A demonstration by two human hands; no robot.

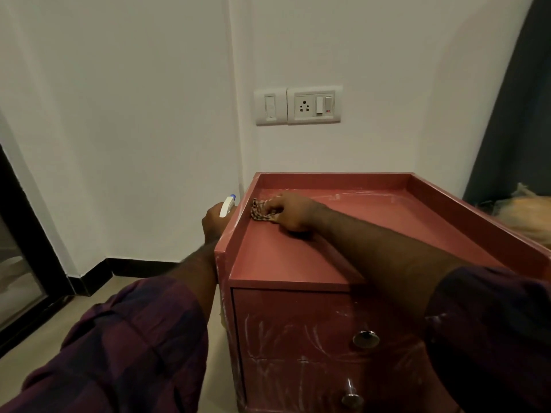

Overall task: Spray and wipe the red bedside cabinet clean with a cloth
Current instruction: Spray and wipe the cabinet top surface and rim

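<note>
Left hand: your left hand [213,223] is outside the red bedside cabinet [286,263], just beyond its left rim. The fingers are wrapped round the spray bottle [227,205], whose white head and blue tip point up and toward the wall.
Cloth: the checked cloth [258,210] lies bunched on the cabinet top, far along its left side. It is tight against the inner wall of the left rim [238,226].
Right hand: your right hand [290,213] reaches across from the right and sits on the cloth. The fingers are bent down onto it and hold it to the surface.
What the move turns on: the white smears [337,195] lie to the right of your fingers, in a long band along the back rim. The wipe probably has to go rightward, away from the corner. Your right hand is the nearer one and already has the cloth.
Still to do: the drawer fronts [298,332] below carry white scribbles, so the job looks well short of finished.
</note>
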